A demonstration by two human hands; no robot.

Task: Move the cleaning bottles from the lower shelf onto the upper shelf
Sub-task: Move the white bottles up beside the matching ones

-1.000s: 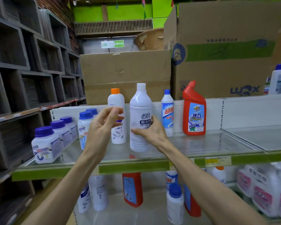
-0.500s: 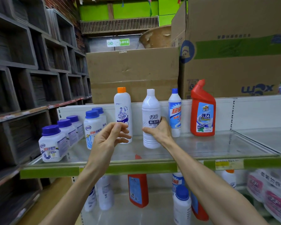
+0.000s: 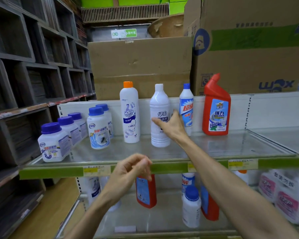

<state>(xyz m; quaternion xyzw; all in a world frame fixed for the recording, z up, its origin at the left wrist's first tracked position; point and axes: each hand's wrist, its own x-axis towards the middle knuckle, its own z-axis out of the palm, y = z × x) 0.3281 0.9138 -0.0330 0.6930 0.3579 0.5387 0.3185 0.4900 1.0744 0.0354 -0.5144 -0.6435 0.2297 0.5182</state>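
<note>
While my right hand [image 3: 173, 125] grips the white bottle [image 3: 160, 116] on the upper shelf [image 3: 162, 167], my left hand [image 3: 134, 171] hangs loosely curled and empty; several bottles [image 3: 191, 204] below wait.

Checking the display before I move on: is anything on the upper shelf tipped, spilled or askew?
Nothing stands out. The bottles on the upper shelf stand upright, no spill shows, and the right hand rests on the white bottle.

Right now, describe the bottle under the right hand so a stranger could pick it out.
Find the upper shelf with the green front strip. In its row of tall bottles, take the all-white bottle, between the orange-capped bottle and the slim blue-capped bottle. It alone has a white cap, and the right hand rests on it.
</note>
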